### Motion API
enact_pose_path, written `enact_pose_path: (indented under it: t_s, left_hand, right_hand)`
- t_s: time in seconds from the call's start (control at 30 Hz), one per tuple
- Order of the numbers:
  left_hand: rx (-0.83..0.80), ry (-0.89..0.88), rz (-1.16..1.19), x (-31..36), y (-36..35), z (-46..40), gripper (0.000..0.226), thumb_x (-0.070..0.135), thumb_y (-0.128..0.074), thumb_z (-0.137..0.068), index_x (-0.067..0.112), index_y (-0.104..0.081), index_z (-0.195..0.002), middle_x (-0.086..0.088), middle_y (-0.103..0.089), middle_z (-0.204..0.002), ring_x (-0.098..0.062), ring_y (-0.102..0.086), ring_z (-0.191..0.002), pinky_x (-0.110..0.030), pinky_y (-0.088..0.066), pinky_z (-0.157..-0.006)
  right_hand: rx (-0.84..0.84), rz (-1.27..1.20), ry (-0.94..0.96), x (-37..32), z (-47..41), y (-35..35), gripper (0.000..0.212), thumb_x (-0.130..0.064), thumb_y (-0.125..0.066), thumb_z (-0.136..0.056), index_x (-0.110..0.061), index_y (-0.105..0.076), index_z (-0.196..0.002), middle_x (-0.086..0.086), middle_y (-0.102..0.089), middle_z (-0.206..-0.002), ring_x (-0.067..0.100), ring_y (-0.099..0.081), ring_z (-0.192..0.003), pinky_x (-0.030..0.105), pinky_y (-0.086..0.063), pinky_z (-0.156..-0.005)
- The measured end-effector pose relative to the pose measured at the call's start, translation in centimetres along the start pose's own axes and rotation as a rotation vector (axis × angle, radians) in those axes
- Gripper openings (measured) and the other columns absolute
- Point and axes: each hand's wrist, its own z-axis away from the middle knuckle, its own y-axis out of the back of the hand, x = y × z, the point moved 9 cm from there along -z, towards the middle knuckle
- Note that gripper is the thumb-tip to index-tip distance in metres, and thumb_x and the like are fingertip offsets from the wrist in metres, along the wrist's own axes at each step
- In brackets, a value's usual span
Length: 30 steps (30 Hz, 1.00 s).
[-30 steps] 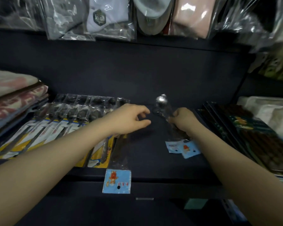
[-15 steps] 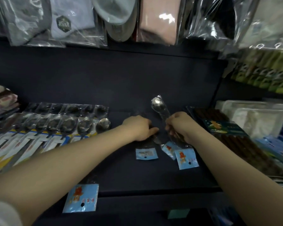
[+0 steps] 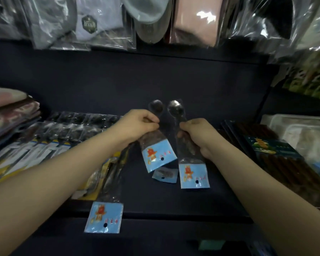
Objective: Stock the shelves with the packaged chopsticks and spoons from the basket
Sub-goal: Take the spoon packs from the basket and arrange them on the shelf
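Above the dark shelf (image 3: pixel 174 200), the person's left hand (image 3: pixel 137 124) pinches a packed spoon (image 3: pixel 156 145) near its bowl. The fingers curl tight on the clear bag. Its blue card hangs down and tilts toward the middle. Just beside it, the right hand (image 3: pixel 196 133) grips a second packed spoon (image 3: pixel 188 145) round the handle. That spoon's shiny bowl pokes up past the fingers, and its blue card hangs low. Both spoons are lifted off the shelf, side by side, close but not touching as far as one can tell.

Under them, a small blue-edged pack (image 3: pixel 164 175) lies flat on the shelf; what is inside it is too dim to tell. Nearer the front edge lies another spoon pack (image 3: pixel 105 215), its blue card sticking out past the edge. To the left sits a neat row of spoons on yellow cards (image 3: pixel 44 145), already set out. To the right lie dark chopstick packs (image 3: pixel 277 163). Bagged clothes (image 3: pixel 100 21) hang up top. The basket is not in sight.

It looks like the person is in the middle of putting spoons out, with a spoon in each hand. The next move probably means laying the two spoons down flat in the bare middle spot, bowls toward the back, lined up with the row. The pack at the front edge may need a push back so it does not slip off.
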Motion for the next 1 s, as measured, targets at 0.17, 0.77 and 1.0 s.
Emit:
enact_pose_path:
  t_s: [0.17, 0.77, 1.0]
  left_hand:
    - [0.058, 0.062, 0.019, -2.0, 4.6, 3.5, 0.028, 0.009, -0.067, -0.079, 0.019, -0.055, -0.101, -0.003, -0.057, -0.077, 0.002, -0.053, -0.042, -0.010, -0.039, -0.039]
    - [0.207, 0.133, 0.097, -5.3, 8.4, 6.5, 0.024, 0.013, -0.045, -0.094, 0.009, -0.054, -0.116, 0.000, -0.063, -0.074, -0.010, -0.060, -0.074, -0.026, -0.048, -0.083]
    - [0.132, 0.189, 0.133, -5.7, 7.9, 6.7, 0.035, 0.007, -0.048, -0.091, 0.010, -0.049, -0.125, 0.004, -0.067, -0.079, -0.011, -0.059, -0.075, -0.028, -0.046, -0.072]
  right_hand:
    - [-0.219, 0.143, -0.075, 1.2, 0.3, -5.5, 0.033, -0.015, -0.037, -0.099, -0.006, -0.048, -0.069, 0.004, -0.063, -0.050, 0.009, -0.047, -0.028, 0.013, -0.034, -0.032]
    - [-0.056, 0.229, -0.191, 1.8, -4.6, -8.3, 0.025, -0.004, -0.050, -0.092, -0.007, -0.046, -0.068, 0.008, -0.042, -0.060, 0.015, -0.036, -0.047, 0.008, -0.025, -0.028]
    - [-0.035, 0.296, -0.192, 2.3, -6.7, -9.4, 0.020, -0.003, -0.059, -0.087, -0.004, -0.049, -0.070, 0.010, -0.047, -0.063, 0.016, -0.041, -0.045, 0.010, -0.032, -0.029]
